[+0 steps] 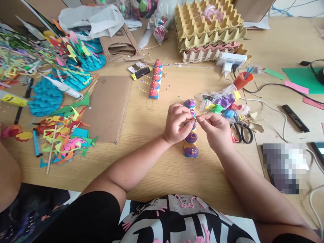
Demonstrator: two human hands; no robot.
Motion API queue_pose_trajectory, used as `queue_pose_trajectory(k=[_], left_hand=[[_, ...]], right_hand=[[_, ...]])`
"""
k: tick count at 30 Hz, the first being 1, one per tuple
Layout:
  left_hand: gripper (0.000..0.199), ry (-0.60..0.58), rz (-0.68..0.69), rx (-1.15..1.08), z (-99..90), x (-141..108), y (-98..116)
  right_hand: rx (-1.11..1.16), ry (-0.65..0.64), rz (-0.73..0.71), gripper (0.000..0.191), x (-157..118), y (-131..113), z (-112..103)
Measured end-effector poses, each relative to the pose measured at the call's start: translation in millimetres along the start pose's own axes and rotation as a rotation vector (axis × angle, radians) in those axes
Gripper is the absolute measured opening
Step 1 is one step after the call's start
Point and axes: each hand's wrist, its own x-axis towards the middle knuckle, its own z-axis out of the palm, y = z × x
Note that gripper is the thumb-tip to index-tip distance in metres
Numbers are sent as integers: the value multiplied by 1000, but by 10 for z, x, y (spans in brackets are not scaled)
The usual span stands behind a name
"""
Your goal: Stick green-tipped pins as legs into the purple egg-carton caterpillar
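My left hand (pixel 178 123) and my right hand (pixel 214 129) meet fingertip to fingertip, both pinched. A thin tan strand (pixel 201 115) shows at my right fingertips; its exact kind is too small to tell. What my left fingertips hold is hidden. Below both hands lies a strip of egg-carton cups (pixel 191 151), painted purple and blue with yellow rings, its middle partly covered by my fingers. A pin with a green head (pixel 180 97) sticks out at its far end. Further left stands a second strip, red and blue (pixel 155 81), with several pin-like sticks along its sides.
Stacked egg trays (pixel 210 27) stand at the back. Scissors (pixel 242 131), bags of coloured clay (pixel 222 103) and an orange cup (pixel 243 80) lie to the right, with cables. Paper scraps (pixel 65 138) and cardboard (pixel 108 104) lie left. Another person's arm (pixel 8 162) is at the left edge.
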Motion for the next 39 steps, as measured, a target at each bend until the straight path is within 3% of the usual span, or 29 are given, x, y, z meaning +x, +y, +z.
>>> queue_pose_trajectory(k=[10, 15, 20, 30, 35, 39], left_hand=[[23, -79, -37, 82, -4, -19, -13], [25, -84, -55, 82, -4, -8, -13], [24, -65, -63, 43, -7, 0, 4], [23, -166, -106, 70, -8, -29, -3], [21, -135, -118, 93, -1, -34, -16], [24, -97, -97, 82, 7, -29, -19]], right_hand=[[65, 9, 36, 50, 34, 93, -42], [13, 73, 41, 50, 114, 68, -185], [-37, -31, 70, 47, 166, -6, -336], [-324, -101, 44, 48, 117, -210, -345], [-726, -244, 110, 40, 186, -300, -526], [-1041, -285, 233, 31, 271, -261, -601]])
